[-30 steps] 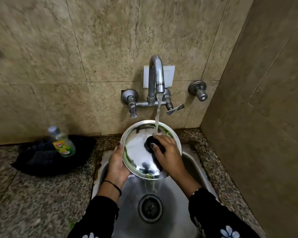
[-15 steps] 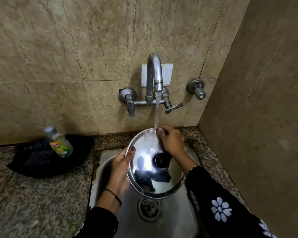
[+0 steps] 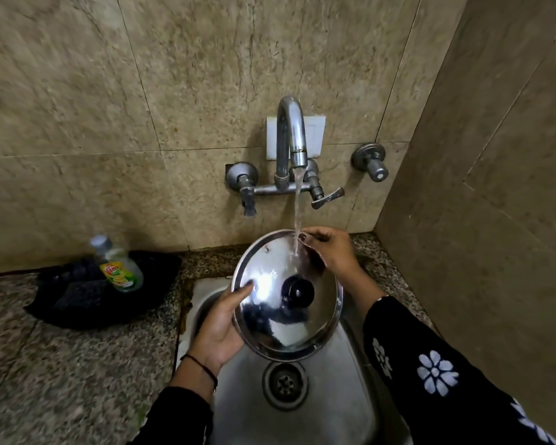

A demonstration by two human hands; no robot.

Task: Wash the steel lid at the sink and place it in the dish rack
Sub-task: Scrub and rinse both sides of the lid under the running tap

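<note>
**Rinsing the lid under a running tap**

We hold the steel lid tilted over the sink, knob side up towards us, with the black knob near its middle. Our left hand cups the near-left rim, thumb curled over the top face and the other fingers hidden beneath. Our right hand pinches the far rim with fingers bent closed on the edge, right where the stream from the tap lands.

The lid is wet and smooth, and we judge the main risk to be a slip: both grips are on the thin rim only, so a turn under the water could let it drop into the basin near the drain. Water hitting the tilted face may also splash onto the counter, towards the dish soap bottle lying on the dark cloth to the left. No dish rack shows in view, so we cannot tell where the carry will lead.
</note>
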